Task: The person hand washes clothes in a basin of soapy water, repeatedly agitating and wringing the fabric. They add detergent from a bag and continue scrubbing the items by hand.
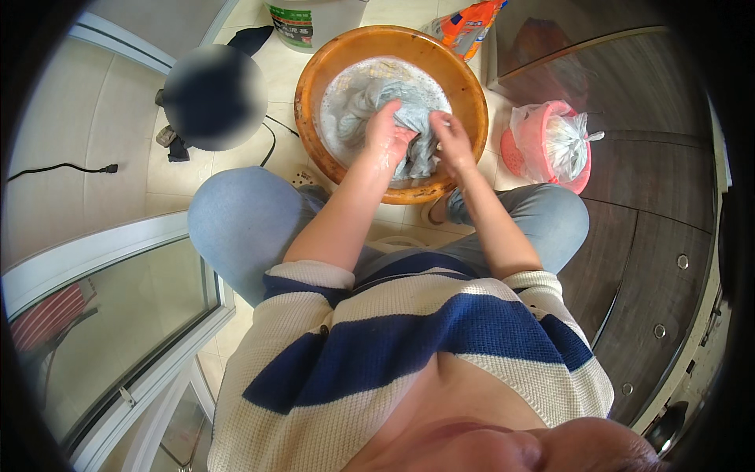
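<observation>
A wet grey-blue cloth (pixel 401 98) lies bunched in the large orange-brown basin (pixel 464 86), which holds sudsy water (pixel 336 98). What kind of garment or cloth it is does not show. Wet to the wrist, my left hand (pixel 385 135) is closed on the cloth's near left part, with the thumb upward. My right hand (pixel 453 143) curls its fingers round the cloth at the right, close to the basin's inner wall. Between the two hands some of the cloth bulges up out of the foam, and its lower folds are hidden under the water.
Behind the basin stand a white bucket (pixel 314 23) with a green label and an orange bag (pixel 469 30). A pink bin (pixel 535 145) with a plastic liner sits right, beside dark cabinets (pixel 629 228). A blurred dark round shape (pixel 214 98) and a cable plug (pixel 110 168) lie left.
</observation>
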The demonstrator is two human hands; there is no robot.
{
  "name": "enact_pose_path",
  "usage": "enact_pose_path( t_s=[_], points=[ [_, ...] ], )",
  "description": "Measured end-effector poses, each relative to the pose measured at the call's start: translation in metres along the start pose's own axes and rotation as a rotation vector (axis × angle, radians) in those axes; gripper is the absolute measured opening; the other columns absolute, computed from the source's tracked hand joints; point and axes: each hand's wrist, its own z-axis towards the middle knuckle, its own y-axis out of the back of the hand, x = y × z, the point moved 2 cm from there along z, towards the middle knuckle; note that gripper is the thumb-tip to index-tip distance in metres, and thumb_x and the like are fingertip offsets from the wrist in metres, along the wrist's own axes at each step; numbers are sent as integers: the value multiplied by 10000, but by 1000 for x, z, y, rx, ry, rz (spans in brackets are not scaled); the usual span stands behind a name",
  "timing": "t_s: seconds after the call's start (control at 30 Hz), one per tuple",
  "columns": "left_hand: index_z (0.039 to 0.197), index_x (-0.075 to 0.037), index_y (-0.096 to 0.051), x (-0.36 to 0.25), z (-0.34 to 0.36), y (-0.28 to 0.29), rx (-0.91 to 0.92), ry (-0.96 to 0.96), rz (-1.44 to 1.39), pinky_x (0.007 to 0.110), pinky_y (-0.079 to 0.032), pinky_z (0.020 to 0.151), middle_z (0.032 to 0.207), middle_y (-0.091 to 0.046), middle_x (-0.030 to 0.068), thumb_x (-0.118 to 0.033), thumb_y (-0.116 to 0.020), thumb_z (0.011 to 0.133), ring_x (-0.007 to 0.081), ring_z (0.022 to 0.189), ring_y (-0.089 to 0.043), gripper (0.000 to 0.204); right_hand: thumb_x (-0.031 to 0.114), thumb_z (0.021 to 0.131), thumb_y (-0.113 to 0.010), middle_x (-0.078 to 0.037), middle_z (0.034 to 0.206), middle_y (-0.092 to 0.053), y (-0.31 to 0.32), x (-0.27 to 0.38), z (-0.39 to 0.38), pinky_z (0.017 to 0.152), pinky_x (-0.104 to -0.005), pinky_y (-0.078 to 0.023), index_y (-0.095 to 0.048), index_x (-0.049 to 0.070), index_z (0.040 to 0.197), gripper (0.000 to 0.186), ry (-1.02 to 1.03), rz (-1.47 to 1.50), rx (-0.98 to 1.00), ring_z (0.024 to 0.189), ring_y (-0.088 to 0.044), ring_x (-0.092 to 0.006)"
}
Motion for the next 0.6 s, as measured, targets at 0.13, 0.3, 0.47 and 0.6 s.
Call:
enact_pose_path(
  t_s=[0.13, 0.3, 0.47, 0.6],
  points=[
    [1282, 57, -386, 2, 5, 10, 38, 40, 9, 507, -417, 974, 1217, -530, 219, -194, -539, 915, 366, 1119, -539, 470, 393, 842, -700, -11, 793, -603, -2, -8, 5, 673, -252, -428, -644, 37, 869, 361, -90, 38, 65, 731, -516, -100],
    [1312, -5, -385, 12, -2, 14, -5, 226, 206, 525, -417, 965, 1261, -487, 225, -245, -541, 918, 355, 1162, -509, 487, 179, 778, -746, -11, 731, -606, 14, 34, 11, 620, -247, -427, -607, 55, 724, 194, 131, 105, 1, 661, -529, -103],
    [1300, -42, -427, -15, 9, 15, 55, 244, 63, 487, -470, 907, 1253, -502, 154, -460, -499, 928, 303, 1124, -533, 564, 69, 676, -740, -71, 824, -551, -12, 112, -53, 733, -303, -443, -544, 16, 739, 213, 893, -466, 154, 818, -537, -192],
    [1107, -40, -537, -15, -1, 18, 276, 178, 182, 413, -468, 882, 1095, -574, 118, -455, -513, 885, 246, 949, -574, 471, 108, 643, -771, -86, 802, -550, -62, 132, -107, 698, -366, -458, -545, 61, 709, 240, 1055, -586, 322, 805, -536, -295]
  ],
)
